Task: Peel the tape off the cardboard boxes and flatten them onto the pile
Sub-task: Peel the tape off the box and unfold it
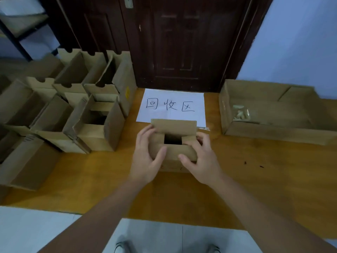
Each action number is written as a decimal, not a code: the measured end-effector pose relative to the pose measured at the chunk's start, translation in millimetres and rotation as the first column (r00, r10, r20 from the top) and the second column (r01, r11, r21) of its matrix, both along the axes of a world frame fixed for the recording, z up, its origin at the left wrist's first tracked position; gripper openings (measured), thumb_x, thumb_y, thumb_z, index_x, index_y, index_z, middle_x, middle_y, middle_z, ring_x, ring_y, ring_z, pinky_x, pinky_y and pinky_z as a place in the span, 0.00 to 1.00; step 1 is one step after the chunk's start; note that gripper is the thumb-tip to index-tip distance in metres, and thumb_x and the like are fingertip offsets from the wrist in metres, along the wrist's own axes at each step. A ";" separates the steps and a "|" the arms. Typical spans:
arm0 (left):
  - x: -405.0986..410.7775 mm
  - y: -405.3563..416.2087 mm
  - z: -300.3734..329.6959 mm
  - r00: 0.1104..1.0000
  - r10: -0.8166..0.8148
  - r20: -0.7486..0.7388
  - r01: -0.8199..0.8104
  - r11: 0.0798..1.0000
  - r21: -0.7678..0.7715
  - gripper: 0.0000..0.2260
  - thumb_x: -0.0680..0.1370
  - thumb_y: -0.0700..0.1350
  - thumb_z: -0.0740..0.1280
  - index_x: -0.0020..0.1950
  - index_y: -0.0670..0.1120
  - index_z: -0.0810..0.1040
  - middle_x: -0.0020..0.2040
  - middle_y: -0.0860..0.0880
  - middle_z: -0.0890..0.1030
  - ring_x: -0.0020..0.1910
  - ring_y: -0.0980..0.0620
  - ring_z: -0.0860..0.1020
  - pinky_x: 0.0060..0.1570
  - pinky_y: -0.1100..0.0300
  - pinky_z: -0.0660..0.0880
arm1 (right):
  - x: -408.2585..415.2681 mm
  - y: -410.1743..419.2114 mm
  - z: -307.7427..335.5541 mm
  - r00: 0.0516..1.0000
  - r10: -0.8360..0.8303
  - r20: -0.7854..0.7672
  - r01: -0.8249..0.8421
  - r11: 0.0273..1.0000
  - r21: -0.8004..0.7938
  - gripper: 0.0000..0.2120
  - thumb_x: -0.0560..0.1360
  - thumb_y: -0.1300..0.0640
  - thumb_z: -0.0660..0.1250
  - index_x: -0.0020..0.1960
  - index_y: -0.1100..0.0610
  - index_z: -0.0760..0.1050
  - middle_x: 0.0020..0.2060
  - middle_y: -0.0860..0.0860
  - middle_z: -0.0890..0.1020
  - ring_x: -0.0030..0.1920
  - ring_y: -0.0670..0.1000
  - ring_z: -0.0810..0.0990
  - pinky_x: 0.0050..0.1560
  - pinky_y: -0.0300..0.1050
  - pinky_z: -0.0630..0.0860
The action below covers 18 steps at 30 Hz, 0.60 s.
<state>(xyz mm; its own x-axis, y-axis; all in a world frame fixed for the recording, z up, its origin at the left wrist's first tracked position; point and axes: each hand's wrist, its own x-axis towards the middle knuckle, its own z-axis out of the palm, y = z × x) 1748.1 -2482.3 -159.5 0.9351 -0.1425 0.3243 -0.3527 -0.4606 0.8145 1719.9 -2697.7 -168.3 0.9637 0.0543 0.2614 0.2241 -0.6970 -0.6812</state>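
Two hands grip one small cardboard box (173,143) standing at the centre of the wooden counter (255,170), its top flaps partly open around a dark square gap. Left hand (147,157): fingers curled over the box's left edge, thumb pressed on the near flap. Right hand (202,157): fingers curled over the right flap, thumb on the near face. Just beyond the box lies a white paper sign (173,105). Open boxes (73,106) crowd the left; a shallow cardboard tray (273,114) sits far right.
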 end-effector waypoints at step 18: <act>4.2 -15.8 -51.4 0.998 -0.036 0.060 0.058 0.907 -0.418 0.19 0.79 0.60 0.62 0.67 0.54 0.74 0.62 0.57 0.77 0.54 0.61 0.78 0.46 0.66 0.76 | 12.5 7.6 -43.3 0.953 -0.074 0.292 -0.011 0.960 0.280 0.20 0.74 0.34 0.61 0.58 0.44 0.76 0.59 0.42 0.68 0.62 0.37 0.70 0.60 0.36 0.72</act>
<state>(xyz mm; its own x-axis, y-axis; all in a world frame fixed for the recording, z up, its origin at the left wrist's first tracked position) 1752.3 -2498.1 -211.0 0.9118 -0.0264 0.4098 -0.4107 -0.0623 0.9097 1732.4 -2690.1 -211.6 0.8394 -0.0901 0.5360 0.4266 -0.5018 -0.7525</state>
